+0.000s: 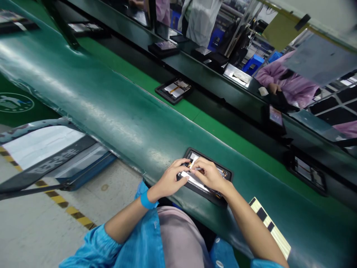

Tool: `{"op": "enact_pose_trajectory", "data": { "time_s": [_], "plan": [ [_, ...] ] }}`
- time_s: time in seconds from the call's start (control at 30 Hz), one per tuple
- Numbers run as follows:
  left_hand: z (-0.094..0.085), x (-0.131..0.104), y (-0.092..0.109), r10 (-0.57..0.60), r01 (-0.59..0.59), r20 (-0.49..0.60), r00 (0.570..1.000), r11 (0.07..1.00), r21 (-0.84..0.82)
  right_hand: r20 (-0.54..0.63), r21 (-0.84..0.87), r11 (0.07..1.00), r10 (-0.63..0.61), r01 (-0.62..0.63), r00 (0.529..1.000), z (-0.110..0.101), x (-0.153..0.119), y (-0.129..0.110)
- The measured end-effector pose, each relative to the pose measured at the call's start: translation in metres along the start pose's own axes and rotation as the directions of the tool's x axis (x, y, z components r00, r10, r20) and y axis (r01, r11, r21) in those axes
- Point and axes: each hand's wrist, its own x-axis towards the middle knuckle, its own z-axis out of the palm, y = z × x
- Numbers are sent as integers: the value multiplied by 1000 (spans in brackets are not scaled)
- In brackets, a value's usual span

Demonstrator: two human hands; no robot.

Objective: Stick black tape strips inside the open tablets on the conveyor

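An open device with silver battery packs lies in a black tray on the green bench, in front of my body. Over its left part is my left hand, fingers spread and resting at the tray's edge, with a blue band at the wrist. My right hand is above the middle of the device, thumb and index finger pinched together beside my left fingertips. What the pinch holds, if anything, is too small to make out.
A pale yellow strip with black patches lies right of my right forearm. Beyond the bench, a green conveyor carries another device in a tray. A person in pink works across the line. A grey cart stands left.
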Motion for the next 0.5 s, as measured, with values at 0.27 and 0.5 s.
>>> {"op": "enact_pose_trajectory", "data": {
  "time_s": [0.27, 0.5],
  "plan": [
    [5, 2, -5, -132, 116, -56, 990, 966, -231, -134, -48, 997, -66, 60, 989, 4, 4, 8],
    [-5, -6, -17, -132, 125, -207, 969, 991, -46, -9, -106, 985, 137, -137, 991, -1, 12, 15]
  ]
}}
